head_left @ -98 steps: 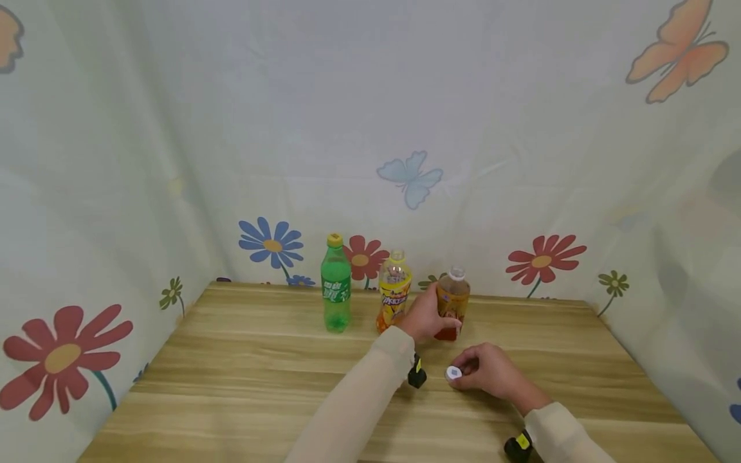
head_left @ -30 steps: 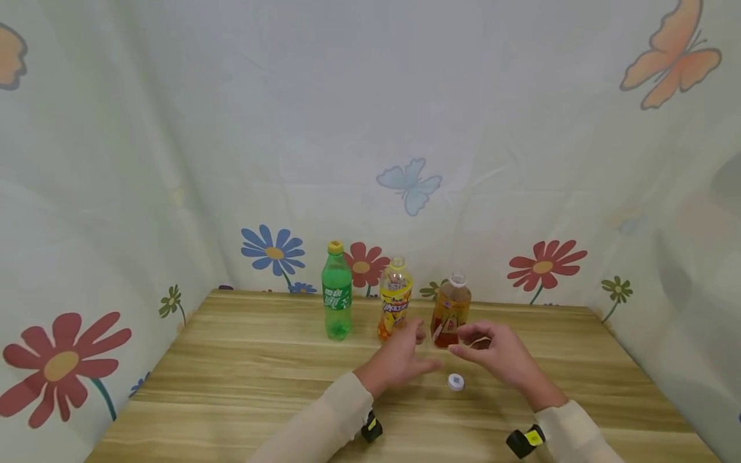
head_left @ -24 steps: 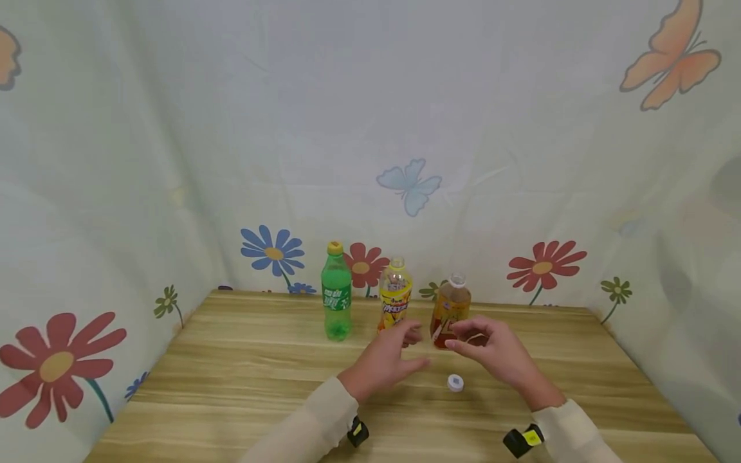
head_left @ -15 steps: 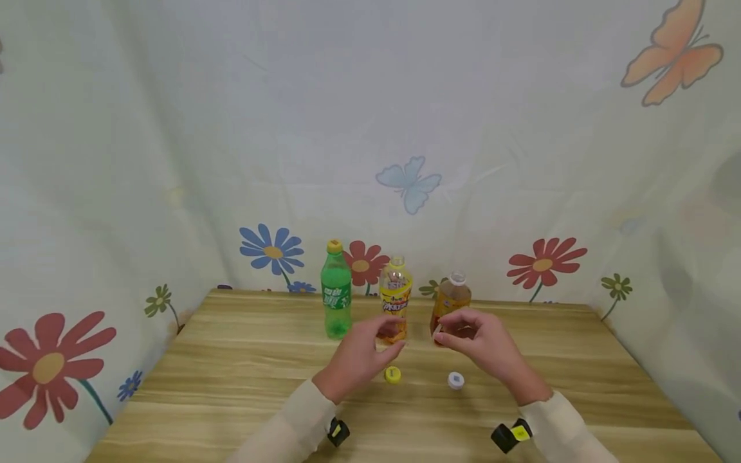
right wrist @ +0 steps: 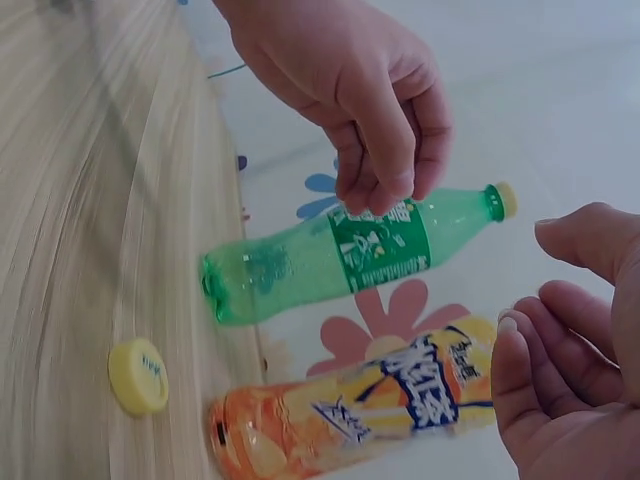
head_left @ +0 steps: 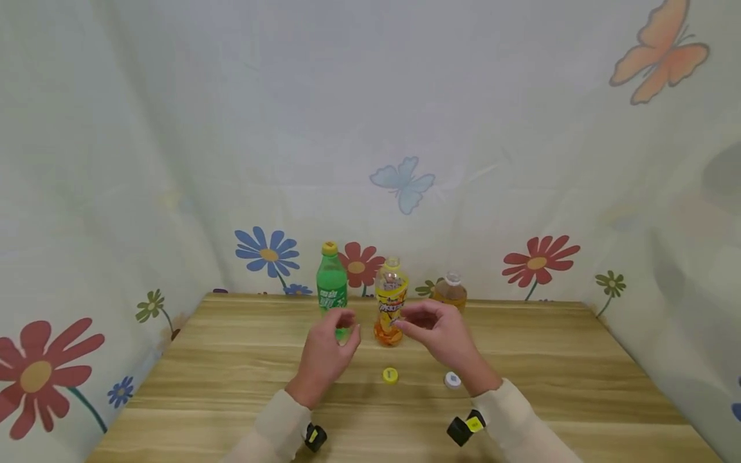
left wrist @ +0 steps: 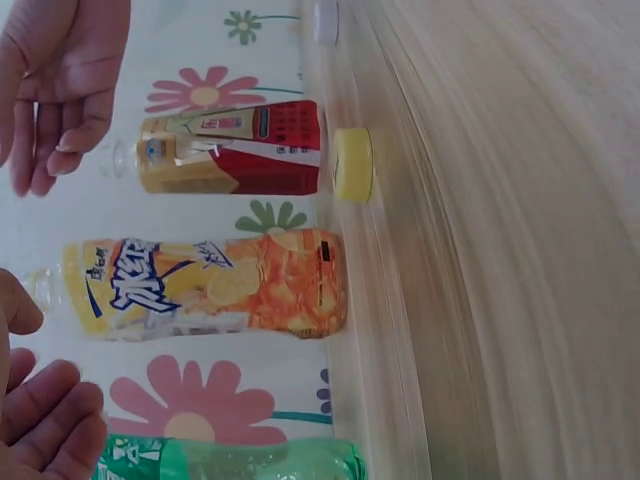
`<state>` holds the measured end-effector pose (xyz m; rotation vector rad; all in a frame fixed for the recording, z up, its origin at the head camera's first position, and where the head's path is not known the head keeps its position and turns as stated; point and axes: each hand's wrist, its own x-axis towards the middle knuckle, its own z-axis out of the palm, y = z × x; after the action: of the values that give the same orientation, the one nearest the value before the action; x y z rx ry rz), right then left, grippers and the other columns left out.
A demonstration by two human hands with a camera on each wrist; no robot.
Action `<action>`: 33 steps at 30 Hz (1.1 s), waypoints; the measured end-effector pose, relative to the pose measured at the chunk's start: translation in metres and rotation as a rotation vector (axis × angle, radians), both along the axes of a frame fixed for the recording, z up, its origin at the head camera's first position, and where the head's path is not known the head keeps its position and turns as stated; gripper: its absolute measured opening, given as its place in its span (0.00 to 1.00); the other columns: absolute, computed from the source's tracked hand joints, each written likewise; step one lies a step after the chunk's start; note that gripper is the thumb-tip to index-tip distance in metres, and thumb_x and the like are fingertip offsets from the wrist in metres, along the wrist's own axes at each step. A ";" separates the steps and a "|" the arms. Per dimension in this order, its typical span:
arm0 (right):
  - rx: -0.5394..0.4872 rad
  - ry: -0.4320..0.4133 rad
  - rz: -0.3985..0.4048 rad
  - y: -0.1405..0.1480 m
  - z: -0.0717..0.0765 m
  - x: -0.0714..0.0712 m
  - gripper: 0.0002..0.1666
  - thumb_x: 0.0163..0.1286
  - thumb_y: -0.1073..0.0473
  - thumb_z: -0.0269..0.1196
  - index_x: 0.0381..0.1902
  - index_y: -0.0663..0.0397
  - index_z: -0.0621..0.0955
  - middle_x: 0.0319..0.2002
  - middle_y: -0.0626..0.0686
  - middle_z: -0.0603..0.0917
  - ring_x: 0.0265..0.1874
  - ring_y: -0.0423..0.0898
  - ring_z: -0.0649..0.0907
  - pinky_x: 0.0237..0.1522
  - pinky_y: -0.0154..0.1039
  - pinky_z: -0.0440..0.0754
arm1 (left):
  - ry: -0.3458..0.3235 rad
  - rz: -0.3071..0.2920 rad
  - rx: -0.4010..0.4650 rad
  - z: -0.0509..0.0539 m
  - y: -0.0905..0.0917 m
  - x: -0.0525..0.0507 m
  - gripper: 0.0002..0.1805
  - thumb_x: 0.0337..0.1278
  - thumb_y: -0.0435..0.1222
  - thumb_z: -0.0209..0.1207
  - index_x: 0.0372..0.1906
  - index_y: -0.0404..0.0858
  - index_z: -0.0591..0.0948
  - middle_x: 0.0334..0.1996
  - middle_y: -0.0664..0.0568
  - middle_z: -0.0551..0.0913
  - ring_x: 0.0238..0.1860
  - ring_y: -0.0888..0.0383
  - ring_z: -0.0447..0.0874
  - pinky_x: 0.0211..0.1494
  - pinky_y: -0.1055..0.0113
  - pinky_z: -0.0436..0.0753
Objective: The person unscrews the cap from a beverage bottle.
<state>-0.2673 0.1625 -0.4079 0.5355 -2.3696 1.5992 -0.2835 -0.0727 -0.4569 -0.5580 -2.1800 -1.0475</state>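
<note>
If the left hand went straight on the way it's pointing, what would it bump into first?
Probably the green bottle: in the head view, the grip of the left hand overlaps it, though how far apart they are is unclear.

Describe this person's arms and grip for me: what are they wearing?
The left grip and right grip are bare, with no gloves showing. The left sleeve and right sleeve are plain cream, ending near the wrists. The left wrist camera and right wrist camera are small, boxy and black, each with a yellow label. No cables show.
</note>
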 end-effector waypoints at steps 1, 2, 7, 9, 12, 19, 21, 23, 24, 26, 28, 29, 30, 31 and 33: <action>-0.009 -0.003 0.005 -0.004 0.000 -0.002 0.19 0.64 0.55 0.74 0.48 0.61 0.87 0.47 0.60 0.89 0.39 0.47 0.87 0.40 0.30 0.86 | 0.021 0.017 -0.002 0.000 -0.002 -0.001 0.13 0.58 0.31 0.69 0.47 0.39 0.81 0.41 0.50 0.87 0.43 0.56 0.87 0.48 0.59 0.89; -0.014 -0.001 0.005 -0.008 0.001 -0.003 0.19 0.64 0.55 0.74 0.48 0.61 0.87 0.47 0.59 0.89 0.39 0.47 0.87 0.41 0.30 0.86 | 0.044 0.036 -0.012 0.001 -0.004 -0.002 0.14 0.58 0.31 0.70 0.47 0.38 0.81 0.42 0.50 0.86 0.43 0.55 0.86 0.49 0.59 0.89; -0.043 -0.001 -0.004 -0.025 0.003 -0.011 0.19 0.64 0.53 0.74 0.48 0.58 0.88 0.47 0.56 0.90 0.40 0.47 0.87 0.43 0.30 0.85 | 0.140 0.114 -0.041 0.002 -0.015 -0.009 0.17 0.54 0.32 0.72 0.47 0.36 0.80 0.44 0.47 0.82 0.47 0.51 0.81 0.53 0.54 0.86; -0.053 -0.002 -0.008 -0.031 0.004 -0.013 0.18 0.64 0.52 0.74 0.47 0.56 0.88 0.46 0.55 0.90 0.41 0.47 0.87 0.44 0.30 0.85 | 0.149 0.130 -0.024 0.002 -0.018 -0.013 0.18 0.53 0.32 0.72 0.47 0.36 0.79 0.45 0.47 0.80 0.48 0.49 0.79 0.54 0.53 0.84; -0.070 0.003 -0.018 -0.039 0.005 -0.017 0.16 0.64 0.52 0.74 0.47 0.53 0.88 0.46 0.55 0.90 0.41 0.46 0.86 0.45 0.29 0.85 | 0.139 0.135 0.028 0.001 -0.020 -0.018 0.20 0.52 0.32 0.72 0.48 0.35 0.77 0.46 0.44 0.78 0.51 0.46 0.75 0.57 0.50 0.78; -0.092 0.064 -0.018 -0.054 0.009 -0.023 0.16 0.64 0.54 0.75 0.49 0.50 0.89 0.44 0.54 0.89 0.41 0.47 0.86 0.44 0.30 0.85 | 0.116 0.135 0.194 -0.004 -0.023 -0.036 0.28 0.54 0.33 0.71 0.56 0.28 0.71 0.52 0.36 0.72 0.56 0.40 0.69 0.63 0.48 0.70; -0.097 0.083 -0.018 -0.058 0.010 -0.024 0.16 0.64 0.54 0.74 0.49 0.50 0.89 0.45 0.54 0.90 0.41 0.47 0.86 0.44 0.30 0.85 | 0.087 0.142 0.230 -0.007 -0.024 -0.043 0.30 0.55 0.34 0.72 0.58 0.27 0.70 0.53 0.36 0.71 0.57 0.41 0.69 0.63 0.48 0.70; -0.107 0.091 -0.022 -0.062 0.012 -0.025 0.16 0.64 0.53 0.74 0.49 0.49 0.88 0.44 0.54 0.90 0.41 0.47 0.87 0.44 0.30 0.85 | 0.037 0.145 0.256 -0.009 -0.024 -0.048 0.33 0.54 0.35 0.73 0.60 0.28 0.68 0.55 0.36 0.70 0.58 0.41 0.69 0.65 0.47 0.72; -0.118 0.091 -0.024 -0.064 0.013 -0.026 0.16 0.63 0.53 0.75 0.49 0.49 0.89 0.44 0.53 0.90 0.41 0.47 0.87 0.44 0.30 0.85 | 0.012 0.145 0.265 -0.009 -0.023 -0.050 0.35 0.54 0.36 0.73 0.61 0.29 0.68 0.56 0.37 0.69 0.59 0.42 0.69 0.66 0.47 0.73; -0.127 0.100 -0.029 -0.070 0.015 -0.027 0.17 0.63 0.52 0.75 0.49 0.48 0.89 0.43 0.54 0.90 0.40 0.47 0.87 0.44 0.31 0.85 | -0.032 0.136 0.284 -0.009 -0.023 -0.054 0.38 0.54 0.38 0.74 0.64 0.29 0.67 0.58 0.36 0.69 0.61 0.41 0.68 0.67 0.45 0.73; -0.138 0.111 -0.033 -0.075 0.018 -0.028 0.18 0.63 0.51 0.75 0.49 0.47 0.88 0.43 0.53 0.90 0.41 0.46 0.86 0.45 0.33 0.86 | -0.073 0.127 0.304 -0.008 -0.022 -0.056 0.42 0.53 0.40 0.75 0.67 0.31 0.65 0.59 0.36 0.68 0.62 0.41 0.68 0.68 0.44 0.73; -0.146 0.119 -0.035 -0.079 0.020 -0.029 0.18 0.63 0.51 0.75 0.50 0.47 0.88 0.43 0.52 0.90 0.41 0.46 0.86 0.46 0.34 0.86 | -0.089 0.125 0.307 -0.007 -0.021 -0.057 0.43 0.53 0.40 0.75 0.68 0.31 0.65 0.60 0.37 0.68 0.62 0.41 0.67 0.69 0.44 0.72; -0.153 0.130 -0.037 -0.082 0.021 -0.029 0.19 0.62 0.50 0.75 0.50 0.47 0.88 0.43 0.52 0.89 0.41 0.45 0.86 0.46 0.36 0.86 | -0.103 0.121 0.314 -0.006 -0.021 -0.059 0.45 0.52 0.41 0.76 0.69 0.31 0.64 0.61 0.36 0.68 0.63 0.41 0.67 0.69 0.44 0.72; -0.156 0.141 -0.041 -0.085 0.023 -0.031 0.19 0.62 0.50 0.75 0.50 0.47 0.88 0.43 0.51 0.90 0.42 0.45 0.87 0.47 0.38 0.87 | -0.119 0.120 0.320 -0.005 -0.020 -0.060 0.46 0.51 0.41 0.76 0.70 0.32 0.64 0.62 0.36 0.68 0.64 0.41 0.67 0.69 0.44 0.72; -0.179 0.163 -0.043 -0.092 0.027 -0.033 0.20 0.62 0.51 0.76 0.51 0.48 0.88 0.44 0.50 0.89 0.42 0.46 0.87 0.49 0.42 0.88 | -0.147 0.124 0.318 -0.005 -0.019 -0.064 0.47 0.51 0.42 0.76 0.71 0.33 0.63 0.64 0.37 0.68 0.65 0.40 0.67 0.71 0.44 0.72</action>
<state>-0.3002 0.0707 -0.3807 0.5507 -2.0836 1.6600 -0.3473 -0.0919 -0.4615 -0.2035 -2.0818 -1.3683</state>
